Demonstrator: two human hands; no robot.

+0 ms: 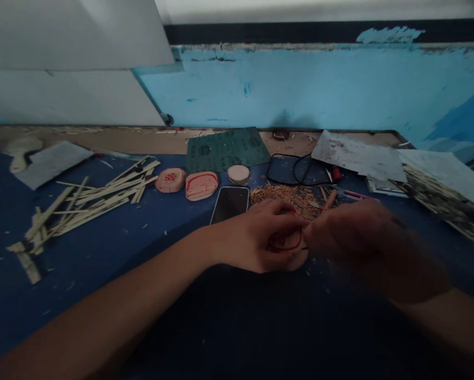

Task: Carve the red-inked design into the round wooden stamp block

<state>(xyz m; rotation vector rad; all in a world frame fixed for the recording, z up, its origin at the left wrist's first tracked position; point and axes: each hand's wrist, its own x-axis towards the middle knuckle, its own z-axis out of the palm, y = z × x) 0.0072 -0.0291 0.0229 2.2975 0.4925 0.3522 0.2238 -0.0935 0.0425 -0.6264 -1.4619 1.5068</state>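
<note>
My left hand [253, 235] is closed around a pale wooden disc [287, 240] with red lines drawn on its face, pressing it down on the blue tabletop [237, 327]. Close against the disc's right side is my right hand [356, 243], its fingers curled and smeared by motion. Whatever it grips is hidden from view. Just behind both hands lies a heap of wood shavings [274, 195]. A phone [231, 205] rests flat beyond my left wrist.
Two red-marked wood slices [202, 186] and a plain one [239, 174] lie behind the phone. Thin wood strips [90, 203] are strewn at left. Green sandpaper [227, 150], a black cord [286, 182] and paper sheets [356, 155] lie toward the blue wall [280, 87].
</note>
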